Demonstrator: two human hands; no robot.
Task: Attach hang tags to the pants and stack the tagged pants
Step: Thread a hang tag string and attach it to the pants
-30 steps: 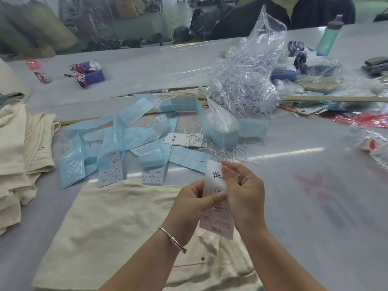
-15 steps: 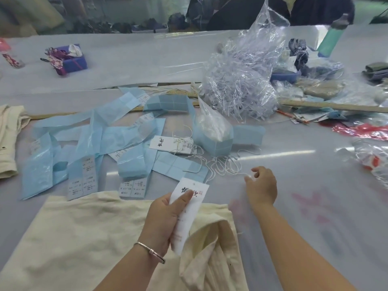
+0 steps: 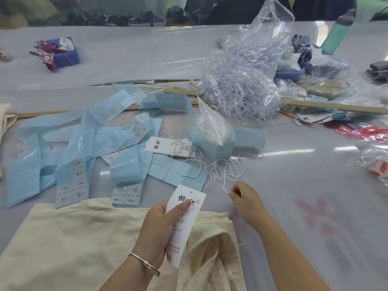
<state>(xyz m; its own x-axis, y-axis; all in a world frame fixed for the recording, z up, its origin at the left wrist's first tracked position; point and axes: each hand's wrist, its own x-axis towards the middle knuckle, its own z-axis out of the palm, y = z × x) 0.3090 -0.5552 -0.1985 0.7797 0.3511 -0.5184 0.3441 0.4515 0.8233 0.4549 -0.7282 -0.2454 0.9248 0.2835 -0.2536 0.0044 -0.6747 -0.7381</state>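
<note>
Near the 6 o'clock edge of the view, the hang tag (image 3: 187,219) stands upright in the left hand (image 3: 161,229), thumb curled across its printed face and fingers wrapped behind, with its punched hole free at the top. Under it lie the cream pants (image 3: 69,246), spread flat on the surface (image 3: 315,185) with the waistband turned up at about 5 o'clock. At 3 o'clock from the tag the right hand (image 3: 244,199) pinches one white string (image 3: 225,183) out of a loose tangle of strings (image 3: 222,170) that spreads toward 12 o'clock.

The likeliest trouble is that tangle: the looped strings cross one another, so a firm pull may drag several along or tighten a knot. Threading also looks fiddly, since the hole is small and the string end limp; a frayed tip could miss it. The left thumb sits close under the hole and may get in the way.

Farther out, at 12 o'clock, a second tag (image 3: 165,147) lies among blue paper wrappers (image 3: 88,143), and a snagged string could sweep these about. A clear bag (image 3: 247,80) of plastic fasteners stands at 1 o'clock.
</note>
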